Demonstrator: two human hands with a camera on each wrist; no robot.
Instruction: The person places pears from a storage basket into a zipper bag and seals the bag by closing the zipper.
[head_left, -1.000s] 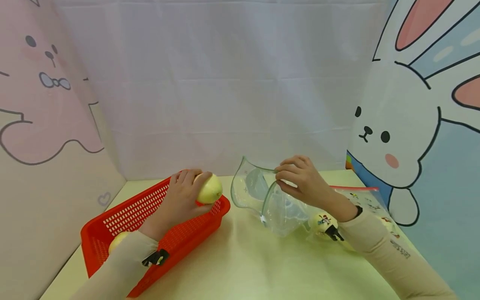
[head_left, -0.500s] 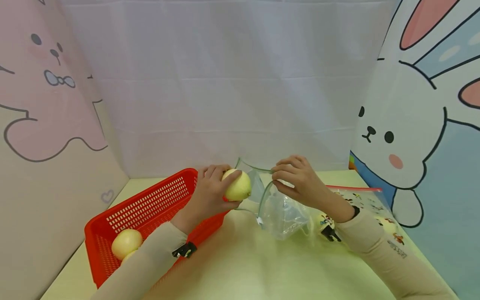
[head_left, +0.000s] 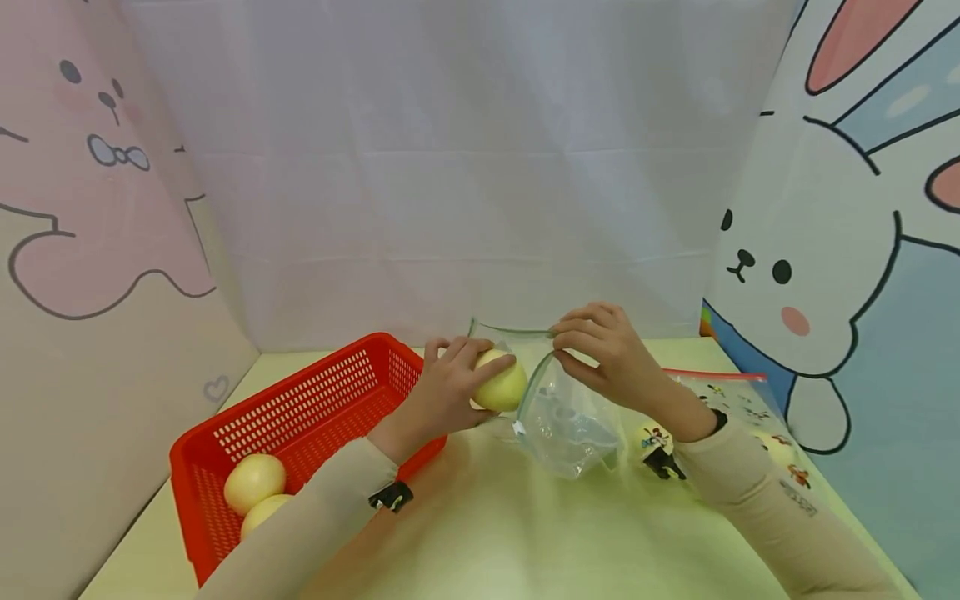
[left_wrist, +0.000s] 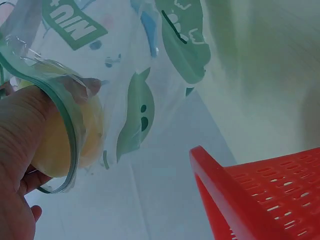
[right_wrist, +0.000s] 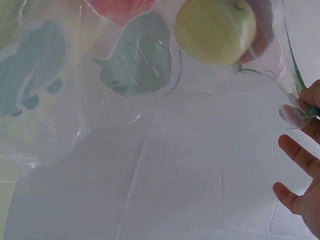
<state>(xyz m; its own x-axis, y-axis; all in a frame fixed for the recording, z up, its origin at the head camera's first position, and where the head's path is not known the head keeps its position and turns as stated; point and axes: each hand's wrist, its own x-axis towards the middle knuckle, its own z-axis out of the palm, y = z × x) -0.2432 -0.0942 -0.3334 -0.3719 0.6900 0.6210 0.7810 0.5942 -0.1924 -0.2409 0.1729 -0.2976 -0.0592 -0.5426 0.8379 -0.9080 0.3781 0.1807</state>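
Note:
My left hand (head_left: 442, 396) grips a pale yellow-green apple (head_left: 504, 385) at the mouth of a clear zip bag (head_left: 566, 429). In the left wrist view the bag's green zip edge (left_wrist: 70, 125) crosses in front of the apple, which is partly inside. My right hand (head_left: 611, 362) pinches the upper rim of the bag and holds its mouth apart; two of its fingers stand away from the plastic in the right wrist view. Green cartoon animals (right_wrist: 140, 60) are printed on the bag. Through its film the apple (right_wrist: 212, 30) shows, with its stem hollow visible.
A red perforated basket (head_left: 300, 400) stands at the left with two more apples (head_left: 255, 483) in its near end. Behind my right forearm lies another bag with a red zip (head_left: 720, 379), printed with small figures and containing pale round fruit.
My left hand has carried the apple rightward from above the basket's edge to the bag's mouth. My right hand keeps its pinch on the rim with little movement.

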